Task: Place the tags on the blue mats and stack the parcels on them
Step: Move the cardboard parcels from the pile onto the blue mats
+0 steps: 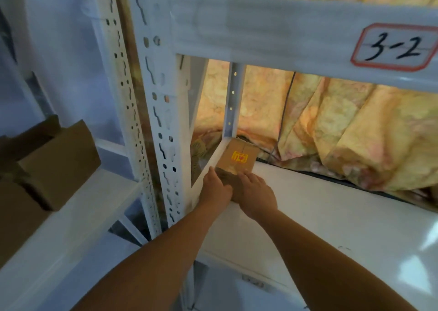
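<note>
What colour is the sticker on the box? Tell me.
Yellow with red print: sticker on the box, head view.

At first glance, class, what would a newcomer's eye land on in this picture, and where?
The left hand and right hand meet on a small cardboard parcel with a yellow sticker in the shelf's far left corner. A red-edged label reading 3-2 sits on the beam at upper right, and glowing yellow patterned cloth hangs at the back.
</note>
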`<state>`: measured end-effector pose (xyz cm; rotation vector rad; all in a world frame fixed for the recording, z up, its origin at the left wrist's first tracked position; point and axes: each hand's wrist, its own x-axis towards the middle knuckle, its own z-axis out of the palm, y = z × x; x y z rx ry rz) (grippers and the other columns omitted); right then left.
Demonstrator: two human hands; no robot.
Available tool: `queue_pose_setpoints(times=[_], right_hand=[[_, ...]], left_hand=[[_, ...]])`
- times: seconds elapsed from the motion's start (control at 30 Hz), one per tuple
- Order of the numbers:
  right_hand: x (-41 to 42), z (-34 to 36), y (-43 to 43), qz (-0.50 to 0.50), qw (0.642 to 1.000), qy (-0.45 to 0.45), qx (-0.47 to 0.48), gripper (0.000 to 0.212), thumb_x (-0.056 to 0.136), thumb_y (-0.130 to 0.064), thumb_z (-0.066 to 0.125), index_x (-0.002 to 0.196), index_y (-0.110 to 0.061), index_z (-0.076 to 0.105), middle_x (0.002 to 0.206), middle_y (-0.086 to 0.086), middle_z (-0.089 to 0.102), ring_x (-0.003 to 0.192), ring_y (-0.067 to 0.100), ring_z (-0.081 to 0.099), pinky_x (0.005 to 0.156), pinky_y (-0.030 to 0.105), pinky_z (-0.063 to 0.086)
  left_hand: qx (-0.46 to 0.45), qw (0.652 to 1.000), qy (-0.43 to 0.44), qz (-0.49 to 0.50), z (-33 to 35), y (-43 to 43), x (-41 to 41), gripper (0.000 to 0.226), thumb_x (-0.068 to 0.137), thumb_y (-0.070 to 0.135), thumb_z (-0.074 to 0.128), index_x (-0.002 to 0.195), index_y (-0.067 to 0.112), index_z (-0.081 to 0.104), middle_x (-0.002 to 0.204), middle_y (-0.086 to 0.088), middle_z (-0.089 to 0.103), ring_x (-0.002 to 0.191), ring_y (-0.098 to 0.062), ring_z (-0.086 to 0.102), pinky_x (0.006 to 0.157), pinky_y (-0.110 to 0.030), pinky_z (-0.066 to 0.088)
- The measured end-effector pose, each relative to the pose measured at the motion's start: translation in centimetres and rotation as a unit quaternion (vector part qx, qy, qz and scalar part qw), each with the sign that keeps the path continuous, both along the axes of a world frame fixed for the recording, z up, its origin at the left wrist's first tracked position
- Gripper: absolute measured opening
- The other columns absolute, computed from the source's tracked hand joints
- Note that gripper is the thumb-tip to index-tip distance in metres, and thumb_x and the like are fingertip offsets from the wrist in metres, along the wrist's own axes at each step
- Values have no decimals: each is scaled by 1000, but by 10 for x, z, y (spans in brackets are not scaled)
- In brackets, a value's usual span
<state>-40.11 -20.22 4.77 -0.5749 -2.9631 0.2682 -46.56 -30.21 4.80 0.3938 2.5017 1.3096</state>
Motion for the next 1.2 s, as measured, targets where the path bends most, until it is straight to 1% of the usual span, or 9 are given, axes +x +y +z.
queue_pose_setpoints(times=[0.3,0.43,0.5,0.63,0.67,0.8,0.93,1.07,1.2], right_hand=[[10,-3,1,-84,972,108,-190,33,90,-20,54,123,-15,54,132,5,47,110,26,56,91,36,49],[28,1,14,-135,944,160,-255,11,91,-22,55,82,-15,56,100,7,59,85,20,53,69,27,39],[39,0,20,-175,903,187,-344,22,92,-31,56,77,-15,52,86,3,59,79,18,52,66,29,42],[54,-10,32,-275,736,174,-593,46,91,-58,43,123,-24,43,117,3,55,106,24,54,90,42,46],[59,-12,35,-273,724,165,-611,50,91,-60,40,128,-26,41,120,2,54,109,24,53,91,42,45],[65,-15,42,-244,766,181,-566,57,91,-50,52,141,-30,34,132,1,54,110,22,54,93,36,41],[59,-14,46,-198,880,181,-392,57,90,-42,55,142,-34,33,123,-6,52,111,16,53,89,30,44],[48,-23,46,-192,941,82,-268,46,96,-45,36,141,-35,39,141,8,47,124,30,50,100,44,45],[48,-18,47,-217,947,75,-225,43,98,-34,33,139,-37,42,137,2,53,117,24,56,92,39,50]], left_hand=[[56,998,30,-23,1,10,1,75,91,18,56,153,15,13,155,-10,18,142,-28,25,113,-36,29],[11,989,38,-144,8,27,-7,56,94,39,49,146,23,35,145,-7,43,133,-29,41,110,-46,35],[-37,979,86,-181,3,35,2,51,94,43,46,142,25,41,146,-4,42,133,-27,40,111,-45,34],[-192,929,215,-233,-13,46,25,53,92,50,45,141,33,37,149,-2,33,135,-30,33,110,-46,33],[-219,913,238,-248,-15,50,29,53,92,47,46,142,32,36,150,-2,32,136,-31,31,110,-46,33],[-265,882,299,-250,-11,53,38,53,94,34,48,145,30,33,151,-2,34,141,-38,22,113,-47,30],[-284,872,295,-266,-11,56,37,55,94,34,47,147,31,30,149,0,35,141,-41,19,114,-48,27],[-192,912,274,-239,-12,55,25,44,94,27,48,137,24,47,135,-6,46,123,-27,41,101,-36,42],[-70,986,77,-131,-8,55,11,32,94,25,48,121,10,54,123,-12,55,109,-27,55,86,-33,49]])
